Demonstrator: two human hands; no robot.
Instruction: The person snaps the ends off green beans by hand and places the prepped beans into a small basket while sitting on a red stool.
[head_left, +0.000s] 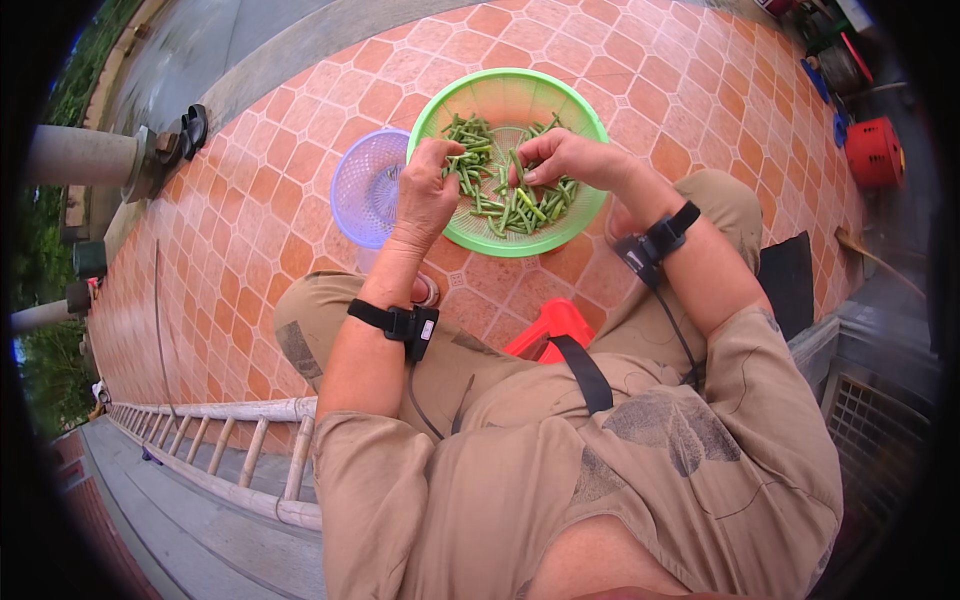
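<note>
A bright green plastic colander basket (510, 246) stands on the tiled floor before me. Short cut lengths of green beans (529, 211) lie in it, heaped mostly at its left and lower right. Over its left rim is my left hand (429, 184), its fingers bent above the beans; whether a piece is between them I cannot tell. My right hand (566, 159) reaches in over the right side, with a green bean piece (515, 160) at its fingertips. A lilac plastic colander (360, 187) sits against the green one, partly hidden by my left hand and forearm.
A red plastic stool (559, 319) shows between my legs. A bamboo ladder (225, 442) lies along the lower left. Dark sandals (193, 129) and a pillar (86, 156) stand at the left edge. A red metal object (874, 152) is at far right.
</note>
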